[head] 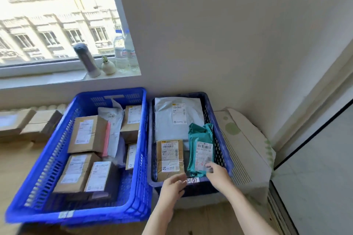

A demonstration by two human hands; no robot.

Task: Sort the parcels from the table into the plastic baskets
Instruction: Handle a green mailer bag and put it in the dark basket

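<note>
Two plastic baskets stand side by side below a window. The bright blue basket (76,213) on the left holds several cardboard parcels and a grey bag. In the darker blue basket (228,160) on the right lie a large grey mailer (175,120), a brown box (169,156) and a teal bag parcel (200,139) leaning by the right wall. My right hand (216,174) pinches the teal parcel's near end. My left hand (172,187) hovers over that basket's near rim beside a white tag, fingers relaxed and holding nothing.
More cardboard boxes (38,124) sit at the far left on the wooden surface. A white striped object with green dots (244,139) lies right of the baskets against the wall. The window sill carries a flask (87,61), a small pot (108,66) and water bottles (122,53).
</note>
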